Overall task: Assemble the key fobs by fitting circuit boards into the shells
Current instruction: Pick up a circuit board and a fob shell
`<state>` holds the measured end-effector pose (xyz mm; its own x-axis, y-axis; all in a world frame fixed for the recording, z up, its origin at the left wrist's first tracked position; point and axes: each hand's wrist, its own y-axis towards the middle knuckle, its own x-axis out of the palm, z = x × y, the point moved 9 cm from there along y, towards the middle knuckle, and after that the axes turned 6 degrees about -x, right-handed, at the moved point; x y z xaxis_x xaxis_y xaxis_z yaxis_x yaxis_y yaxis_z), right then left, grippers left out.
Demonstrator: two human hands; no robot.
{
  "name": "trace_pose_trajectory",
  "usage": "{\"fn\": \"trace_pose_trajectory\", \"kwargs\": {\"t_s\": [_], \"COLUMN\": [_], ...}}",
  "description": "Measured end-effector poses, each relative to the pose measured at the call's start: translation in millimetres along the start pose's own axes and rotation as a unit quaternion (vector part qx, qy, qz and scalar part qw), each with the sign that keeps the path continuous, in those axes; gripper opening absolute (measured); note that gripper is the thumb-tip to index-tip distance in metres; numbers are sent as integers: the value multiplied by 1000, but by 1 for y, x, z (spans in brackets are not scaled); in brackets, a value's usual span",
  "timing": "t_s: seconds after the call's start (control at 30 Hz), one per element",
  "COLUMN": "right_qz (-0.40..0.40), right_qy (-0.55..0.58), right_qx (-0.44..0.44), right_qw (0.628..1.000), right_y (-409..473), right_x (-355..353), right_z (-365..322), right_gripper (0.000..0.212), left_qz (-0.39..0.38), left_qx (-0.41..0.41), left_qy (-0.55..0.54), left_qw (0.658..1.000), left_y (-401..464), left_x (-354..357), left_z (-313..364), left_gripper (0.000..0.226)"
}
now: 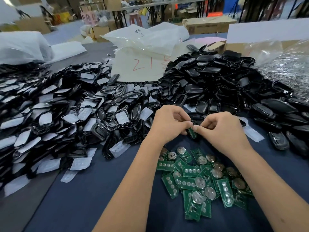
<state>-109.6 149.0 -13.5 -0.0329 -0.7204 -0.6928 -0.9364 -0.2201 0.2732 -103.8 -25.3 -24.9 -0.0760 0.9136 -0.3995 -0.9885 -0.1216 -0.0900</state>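
Green circuit boards [200, 180] in a heap, just past them left hand [168, 124] and right hand [222, 129], fingers pinching one small green board [192, 133], black shells [217, 84] piled behind

Two bare forearms — left hand [168, 121], right hand [222, 129] — no sleeves, no gloves.

Left grip [168, 123], right grip [222, 129]: fingers curled, fingertips meeting, forearms converging.

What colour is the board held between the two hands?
Green, with small metallic parts; the board shows in the head view.
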Motion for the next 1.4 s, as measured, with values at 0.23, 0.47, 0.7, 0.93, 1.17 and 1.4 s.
{"fn": "trace_pose_trajectory", "kwargs": {"t_s": [0.23, 0.47, 0.7, 0.93, 1.17, 1.4], "right_qz": [1, 39, -34, -113, -114, -74], "right_qy": [1, -54, -11, 1, 18, 66], "right_qx": [8, -45, -205, -270, -265, -237], "right_qw": [1000, 997, 978, 956, 957, 966], "right_y": [-2, -4, -2, -13, -10, -6], "right_x": [3, 2, 56, 119, 137, 120], "right_z": [-2, -28, -123, -191, -209, -193], "right_gripper": [25, 26, 17, 15, 14, 12], "left_qz": [67, 218, 404, 498, 422, 476], "left_qx": [84, 144, 55, -58, -186, -135], "left_qy": [95, 29, 145, 315, 377, 301], "left_qw": [990, 965, 901, 806, 803, 815], "left_y": [-5, -27, -55, -84, -68, -77], "left_x": [-9, -58, -170, -234, -242, -246], "left_z": [18, 38, 8, -28, -56, -43], "left_gripper": [13, 12, 11, 14, 16, 14]}}
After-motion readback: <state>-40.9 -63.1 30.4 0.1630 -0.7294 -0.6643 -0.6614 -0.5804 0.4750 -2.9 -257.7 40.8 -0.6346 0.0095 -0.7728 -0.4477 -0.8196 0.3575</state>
